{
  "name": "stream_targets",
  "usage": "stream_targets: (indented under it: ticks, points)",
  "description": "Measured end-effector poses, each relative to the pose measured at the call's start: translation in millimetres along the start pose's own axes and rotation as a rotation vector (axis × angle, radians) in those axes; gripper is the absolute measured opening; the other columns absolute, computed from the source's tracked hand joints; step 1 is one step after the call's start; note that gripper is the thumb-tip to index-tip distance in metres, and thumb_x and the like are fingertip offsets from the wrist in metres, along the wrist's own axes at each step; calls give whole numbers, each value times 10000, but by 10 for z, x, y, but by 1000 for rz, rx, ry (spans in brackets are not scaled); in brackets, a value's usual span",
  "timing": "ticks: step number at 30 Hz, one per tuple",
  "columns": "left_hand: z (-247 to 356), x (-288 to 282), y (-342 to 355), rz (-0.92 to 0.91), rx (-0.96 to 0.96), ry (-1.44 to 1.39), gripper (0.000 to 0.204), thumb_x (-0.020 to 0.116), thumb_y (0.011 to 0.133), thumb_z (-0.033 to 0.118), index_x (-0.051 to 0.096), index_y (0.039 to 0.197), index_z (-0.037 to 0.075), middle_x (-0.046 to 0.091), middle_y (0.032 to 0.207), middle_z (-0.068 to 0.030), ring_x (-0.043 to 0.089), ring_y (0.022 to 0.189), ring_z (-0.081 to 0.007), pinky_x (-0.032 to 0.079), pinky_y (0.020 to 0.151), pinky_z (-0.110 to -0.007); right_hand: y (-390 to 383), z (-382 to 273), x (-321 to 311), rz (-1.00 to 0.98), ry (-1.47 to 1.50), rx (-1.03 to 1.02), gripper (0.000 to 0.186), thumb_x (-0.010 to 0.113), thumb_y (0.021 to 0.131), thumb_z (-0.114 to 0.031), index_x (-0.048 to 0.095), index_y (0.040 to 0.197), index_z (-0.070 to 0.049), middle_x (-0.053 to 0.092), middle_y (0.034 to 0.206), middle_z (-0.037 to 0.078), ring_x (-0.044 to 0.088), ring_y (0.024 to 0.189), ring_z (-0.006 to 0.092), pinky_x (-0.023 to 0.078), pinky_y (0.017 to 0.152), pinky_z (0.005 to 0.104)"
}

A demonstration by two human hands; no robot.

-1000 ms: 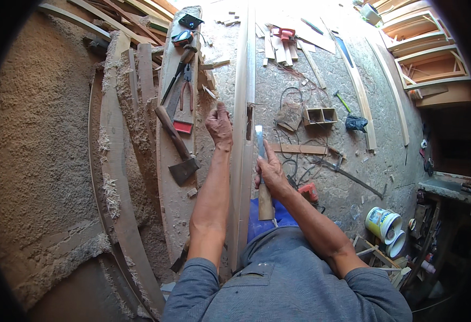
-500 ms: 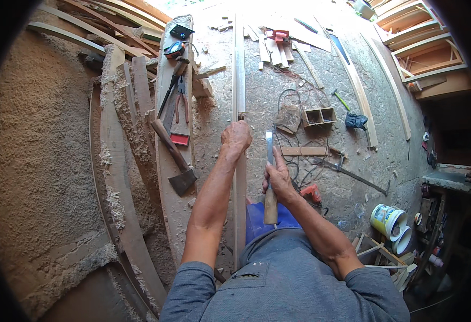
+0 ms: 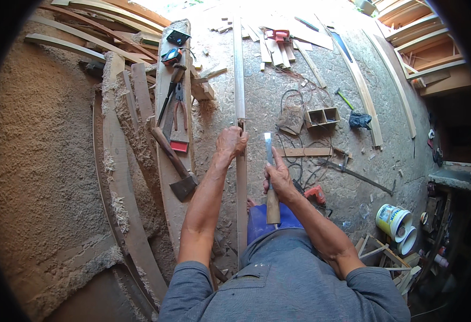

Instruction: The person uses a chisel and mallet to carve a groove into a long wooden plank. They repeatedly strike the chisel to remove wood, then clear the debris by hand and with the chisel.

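My right hand is wrapped round a chisel, its wooden handle pointing back to me and its bright metal blade pointing away. My left hand is closed in a loose fist at the left edge of a long, narrow wooden strip. What its fingers may hold is hidden. Just beyond the knuckles, a small dark notch or fitting shows on the strip, with a thin sliver sticking out to the right. The strip runs straight away from my lap.
On the plank bench at left lie an axe, pliers, a hammer and a red-and-white box. Rightward on the floor are a wooden two-compartment box, tangled cables, a red power tool, long boards and white buckets.
My left hand has slid left and slightly toward me, uncovering more of the strip and the dark notch. The chisel in my right hand has barely moved. The whole view has shifted slightly.
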State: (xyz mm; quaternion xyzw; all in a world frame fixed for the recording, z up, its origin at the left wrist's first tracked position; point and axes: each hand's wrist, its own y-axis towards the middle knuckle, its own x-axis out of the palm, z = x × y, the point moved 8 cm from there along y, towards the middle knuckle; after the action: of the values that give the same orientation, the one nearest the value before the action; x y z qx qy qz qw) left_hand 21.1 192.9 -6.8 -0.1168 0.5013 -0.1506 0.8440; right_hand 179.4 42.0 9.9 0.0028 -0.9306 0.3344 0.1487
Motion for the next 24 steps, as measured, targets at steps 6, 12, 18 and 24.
stream_targets:
  ticks: [6, 12, 18, 24]
  points:
    - [95, -176, -120, 307, -94, -12, 427, 672, 947, 496, 736, 862, 83, 734, 824, -197, 740, 782, -392, 588, 702, -500, 258, -270, -96, -32, -5, -18, 717, 449, 1058, -114, 79, 1668, -187, 509, 766, 7, 526, 474, 107, 500, 409, 295]
    - [219, -268, 103, 338, 139, -176, 334, 691, 954, 381, 569, 1115, 115, 684, 963, -203, 707, 917, -403, 566, 741, -511, 485, -534, -237, -23, 22, -19, 715, 474, 1056, -126, 116, 1667, -230, 518, 789, 9, 516, 491, 100, 486, 425, 279]
    - [-169, -122, 366, 526, -46, -360, 184, 643, 1005, 220, 567, 976, 55, 645, 804, -162, 671, 721, -337, 533, 665, -439, 700, -699, -269, 3, -64, -6, 725, 473, 1053, -123, 100, 1668, -215, 516, 780, 9, 527, 500, 100, 480, 428, 271]
    - [-512, 196, 40, 545, -298, -907, 583, 664, 1010, 235, 403, 1489, 31, 689, 1123, -149, 670, 908, -209, 547, 795, -349, 676, -901, -50, 11, -120, -3, 637, 485, 1055, -135, 226, 1635, -182, 526, 773, 7, 540, 519, 99, 504, 451, 270]
